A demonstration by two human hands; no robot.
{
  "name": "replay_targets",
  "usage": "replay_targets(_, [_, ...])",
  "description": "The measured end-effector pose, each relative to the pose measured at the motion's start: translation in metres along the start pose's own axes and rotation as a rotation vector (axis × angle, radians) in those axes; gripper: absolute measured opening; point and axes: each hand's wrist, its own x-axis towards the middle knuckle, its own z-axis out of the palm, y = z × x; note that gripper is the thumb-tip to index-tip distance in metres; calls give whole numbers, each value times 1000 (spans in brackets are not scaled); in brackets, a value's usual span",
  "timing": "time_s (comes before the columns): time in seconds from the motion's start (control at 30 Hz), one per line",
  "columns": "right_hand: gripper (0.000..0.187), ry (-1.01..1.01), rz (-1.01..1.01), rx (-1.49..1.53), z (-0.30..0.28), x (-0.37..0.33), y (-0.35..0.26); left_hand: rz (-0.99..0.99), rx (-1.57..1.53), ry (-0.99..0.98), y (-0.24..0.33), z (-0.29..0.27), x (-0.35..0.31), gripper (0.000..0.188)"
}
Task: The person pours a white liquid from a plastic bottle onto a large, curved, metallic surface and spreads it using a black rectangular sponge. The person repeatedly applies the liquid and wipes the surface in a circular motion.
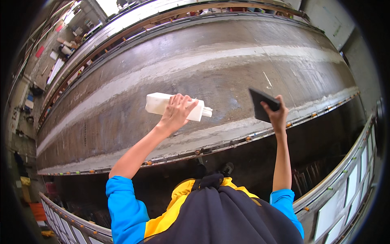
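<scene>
1. A long grey metal slab point(195, 81), streaked pale along its length, fills a cluttered workshop.
2. The left hand point(176, 112) wraps closed fingers around a white plastic bottle point(162, 103), held on its side over the slab, nozzle end pointing right.
3. The right hand point(278, 116) pinches a flat dark pad point(262, 103) at its lower corner, thumb against fingers.
4. The bottle looks light and stiff; mid-body seems the steadiest grip. The pad looks thin, probably slightly flexible.
</scene>
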Motion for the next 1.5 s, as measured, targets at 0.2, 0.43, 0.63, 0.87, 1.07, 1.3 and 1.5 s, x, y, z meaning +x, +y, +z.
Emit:
replay_targets(0.2, [33,291,167,93,-51,-39,16,303,133,-36,26,26,42,62])
replay_targets(0.43, [32,442,226,178,-79,-76,16,542,114,11,60,62,106,47])
replay_targets(0.63, [31,612,293,236,-110,-92,13,552,182,35,91,76,186,47])
replay_targets(0.87, [31,795,562,492,-126,-100,7,175,190,6,72,93,260,65])
replay_targets(1.07, [41,614,630,748,-94,-78,12,-218,78,3,5,95,254,69])
replay_targets(1.3, [45,194,370,-198,-9,-9,40,-475,-163,18,-76,79,189,77])
replay_targets(1.5, [45,-64,233,-637,39,89,80,-555,-499,225,-96,59,114,73])
